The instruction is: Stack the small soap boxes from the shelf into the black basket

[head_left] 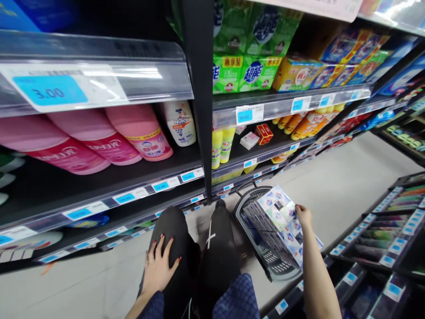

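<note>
I am crouched in a shop aisle. My left hand lies flat on my left knee, fingers spread, holding nothing. My right hand reaches down to the right and grips the edge of a white multipack of small packets with blue and red print. The pack rests across the top of a grey wire shopping basket standing on the floor beside my right leg.
Black shelves on the left hold pink bottles, a white bottle, yellow bottles, small red boxes and green detergent packs, with blue price tags. A lower shelf rack stands at right. Pale floor runs between.
</note>
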Tool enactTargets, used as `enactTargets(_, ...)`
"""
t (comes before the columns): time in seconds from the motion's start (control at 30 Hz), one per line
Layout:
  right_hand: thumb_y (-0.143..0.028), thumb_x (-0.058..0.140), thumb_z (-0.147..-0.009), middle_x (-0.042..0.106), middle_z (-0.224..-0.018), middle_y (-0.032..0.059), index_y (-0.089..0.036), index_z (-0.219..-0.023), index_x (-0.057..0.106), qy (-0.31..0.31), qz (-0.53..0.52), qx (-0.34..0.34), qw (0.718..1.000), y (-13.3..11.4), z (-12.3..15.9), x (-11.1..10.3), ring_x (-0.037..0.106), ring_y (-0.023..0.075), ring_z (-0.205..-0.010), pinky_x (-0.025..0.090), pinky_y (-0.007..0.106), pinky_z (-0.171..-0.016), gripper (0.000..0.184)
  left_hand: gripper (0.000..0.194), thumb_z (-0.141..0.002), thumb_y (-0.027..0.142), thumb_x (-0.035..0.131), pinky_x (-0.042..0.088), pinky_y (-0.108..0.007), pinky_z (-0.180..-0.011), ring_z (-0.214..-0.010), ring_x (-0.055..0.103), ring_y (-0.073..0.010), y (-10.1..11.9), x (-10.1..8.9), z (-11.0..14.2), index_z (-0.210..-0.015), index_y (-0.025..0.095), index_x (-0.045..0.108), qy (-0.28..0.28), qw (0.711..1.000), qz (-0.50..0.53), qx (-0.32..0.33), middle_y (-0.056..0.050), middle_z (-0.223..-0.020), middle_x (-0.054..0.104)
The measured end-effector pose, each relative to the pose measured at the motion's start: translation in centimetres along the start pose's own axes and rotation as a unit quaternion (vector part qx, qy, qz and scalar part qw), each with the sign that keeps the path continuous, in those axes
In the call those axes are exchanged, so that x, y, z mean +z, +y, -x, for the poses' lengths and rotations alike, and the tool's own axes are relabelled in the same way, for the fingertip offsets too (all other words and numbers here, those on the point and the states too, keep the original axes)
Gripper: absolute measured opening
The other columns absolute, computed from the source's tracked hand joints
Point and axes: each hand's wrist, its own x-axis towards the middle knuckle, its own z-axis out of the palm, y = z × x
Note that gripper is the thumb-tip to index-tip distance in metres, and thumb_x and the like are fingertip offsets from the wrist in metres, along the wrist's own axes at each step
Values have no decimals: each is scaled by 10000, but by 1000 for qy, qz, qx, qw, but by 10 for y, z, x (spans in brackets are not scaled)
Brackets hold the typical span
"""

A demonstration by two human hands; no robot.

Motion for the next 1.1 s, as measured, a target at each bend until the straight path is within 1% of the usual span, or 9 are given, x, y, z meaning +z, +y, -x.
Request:
enactTargets(0.13,-331,404,-831,727,-912,215,-84,-1023,730,20,1,10,1000,-11,2,-9,678,366,-986,523,455,-845,451,620,-877,456,467,343,-595,-1097,-1413,294,-406,0,3,0,-1410,154,560,32,999,0,12,-150,-1556,373)
enactTargets(0.23,-435,355,-897,662,-1173,259,-76,-1215,639,69,-22,-49,996,-51,-7,-17,605,353,-1181,458,469,-1024,558,612,-881,452,438,357,-596,-1081,-1407,301,-409,-1,5,-1,-1393,148,580,53,998,1,24,-154,-1542,392)
enactTargets(0.43,-446,567,-856,582,-1309,209,-78,-1341,517,-21,-71,-366,928,-225,-47,-11,600,301,-1152,482,420,-1013,611,605,-863,460,467,344,-585,-1101,-1429,286,-385,-5,14,1,-1393,193,583,45,999,-1,13,-121,-1557,385)
enactTargets(0.57,-330,712,-767,422,-1451,300,43,-1451,343,-45,59,-372,925,-329,-72,13,391,355,-1384,325,427,-1150,862,600,-863,446,500,370,-574,-1090,-1441,290,-384,-15,26,5,-1419,227,557,48,998,-15,23,-100,-1578,364)
enactTargets(0.67,-358,785,-706,308,-1520,322,38,-1452,329,-63,56,-290,953,-368,-84,28,267,415,-1442,227,516,-1175,959,601,-849,428,535,395,-554,-1082,-1427,340,-378,-23,37,6,-1424,255,552,40,999,-22,27,-91,-1574,378)
enactTargets(0.83,-556,843,-593,349,-1444,377,66,-1246,485,-57,-144,-235,960,-379,-80,25,206,462,-1419,66,668,-1142,971,597,-790,427,574,406,-545,-1086,-1405,383,-378,-21,38,2,-1363,268,619,32,999,-18,4,-85,-1526,452)
enactTargets(0.97,-509,877,-515,392,-1488,175,-107,-1256,524,-49,-282,-238,928,-333,-26,9,256,357,-1427,104,587,-1203,914,639,-845,488,498,386,-573,-1094,-1422,328,-414,-13,19,2,-1399,181,581,20,1000,17,1,-127,-1561,386)
enactTargets(1.03,-511,865,-513,494,-1416,83,-195,-1244,551,-113,-481,-238,836,-289,23,7,369,300,-1384,226,536,-1203,856,649,-867,502,464,366,-595,-1098,-1430,301,-428,-10,12,1,-1420,170,547,9,999,33,0,-140,-1575,349)
enactTargets(1.1,-544,872,-447,610,-1284,54,-248,-1226,581,-231,-675,-181,676,-237,85,9,497,304,-1297,367,528,-1140,882,658,-867,499,463,334,-621,-1108,-1439,268,-440,-7,7,-1,-1433,167,518,-3,999,37,0,-148,-1587,315)
